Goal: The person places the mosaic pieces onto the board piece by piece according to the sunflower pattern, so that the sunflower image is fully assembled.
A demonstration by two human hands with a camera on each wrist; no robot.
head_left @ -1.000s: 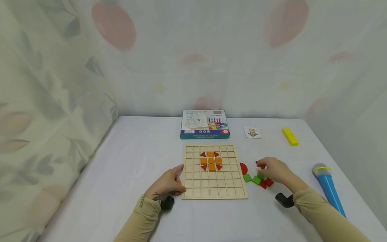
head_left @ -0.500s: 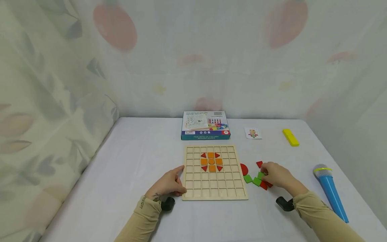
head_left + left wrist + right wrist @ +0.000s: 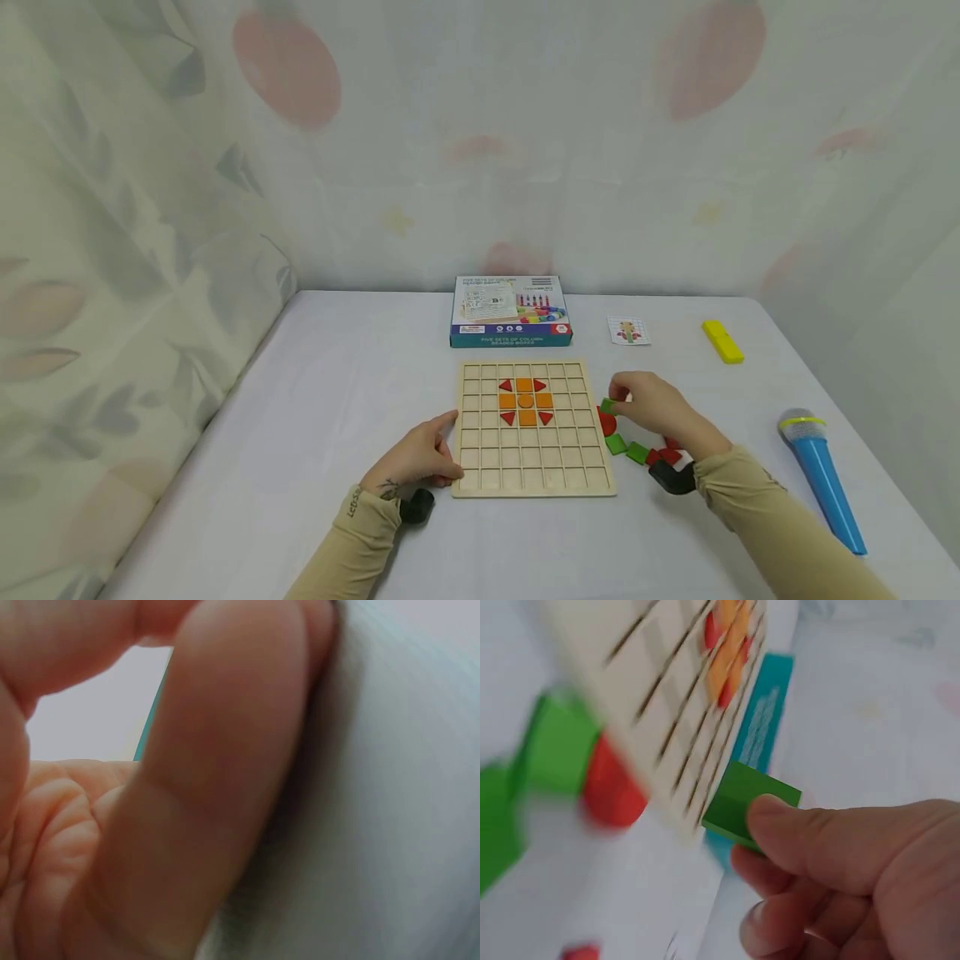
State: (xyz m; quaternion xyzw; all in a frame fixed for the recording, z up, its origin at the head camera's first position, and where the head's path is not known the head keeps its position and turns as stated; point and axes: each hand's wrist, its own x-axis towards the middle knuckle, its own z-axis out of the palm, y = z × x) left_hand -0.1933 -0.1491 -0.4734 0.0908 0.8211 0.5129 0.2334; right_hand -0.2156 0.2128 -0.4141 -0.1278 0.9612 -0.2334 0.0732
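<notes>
My right hand (image 3: 660,408) pinches a green square tile (image 3: 739,796) between thumb and fingers, raised beside the right edge of the wooden grid board (image 3: 487,457). Beneath that tile is a red round piece (image 3: 607,423), partly covered. On the board, orange squares (image 3: 524,385) stand around an orange disc (image 3: 525,401), with red triangles (image 3: 545,418) at the corners. At the board's left edge, my left hand (image 3: 412,454) touches the rim with index finger and thumb spread apart. The left wrist view is mostly filled by blurred fingers (image 3: 217,735).
Green tiles (image 3: 616,444) and red pieces (image 3: 666,456) lie right of the board. Behind it stands a printed box (image 3: 510,335). A small picture card (image 3: 627,331), a yellow block (image 3: 722,342) and a blue toy microphone (image 3: 825,483) lie further right on the white table.
My right hand has taken a green square tile from the loose pieces and carried it left and away from me, toward the board. The left hand has stayed at the board's edge.
</notes>
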